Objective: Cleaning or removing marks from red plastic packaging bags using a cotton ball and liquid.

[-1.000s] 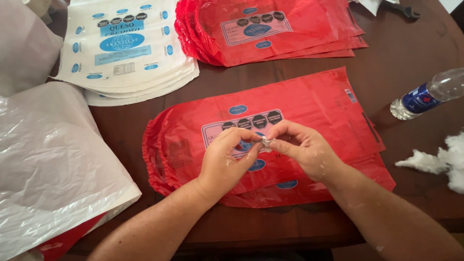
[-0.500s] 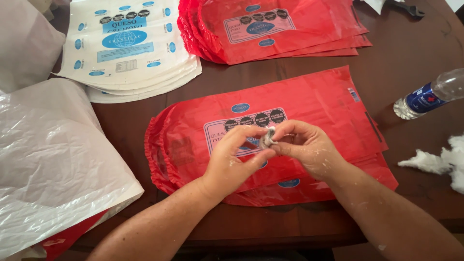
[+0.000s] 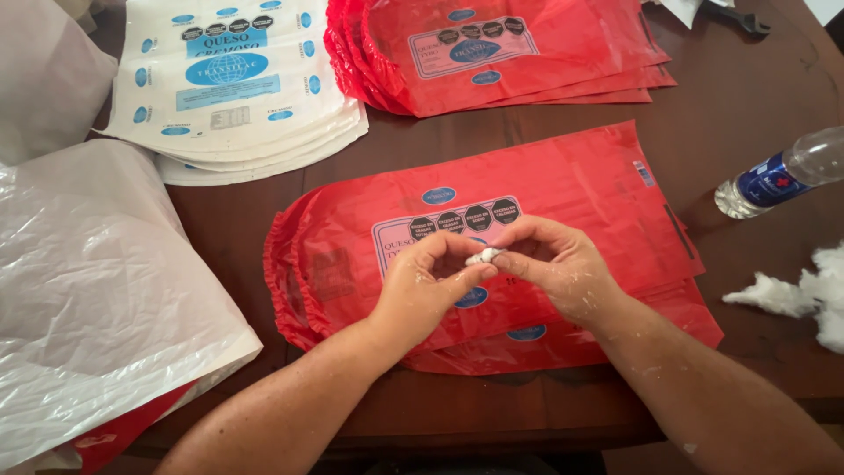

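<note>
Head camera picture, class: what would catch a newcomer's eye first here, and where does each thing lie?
First, the red plastic bags spread in a stack mid-table, with the left hand and right hand meeting above them, fingers pinching a small white wad. Next, a second red stack at the top and white printed bags at top left. A plastic bottle lies at the right edge, above loose white fluff.

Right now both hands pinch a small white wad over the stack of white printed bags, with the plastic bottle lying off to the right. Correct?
Not quite. In the head view the left hand and right hand pinch the small white wad over the stack of red bags, not the white printed bags. The plastic bottle does lie off to the right.
</note>
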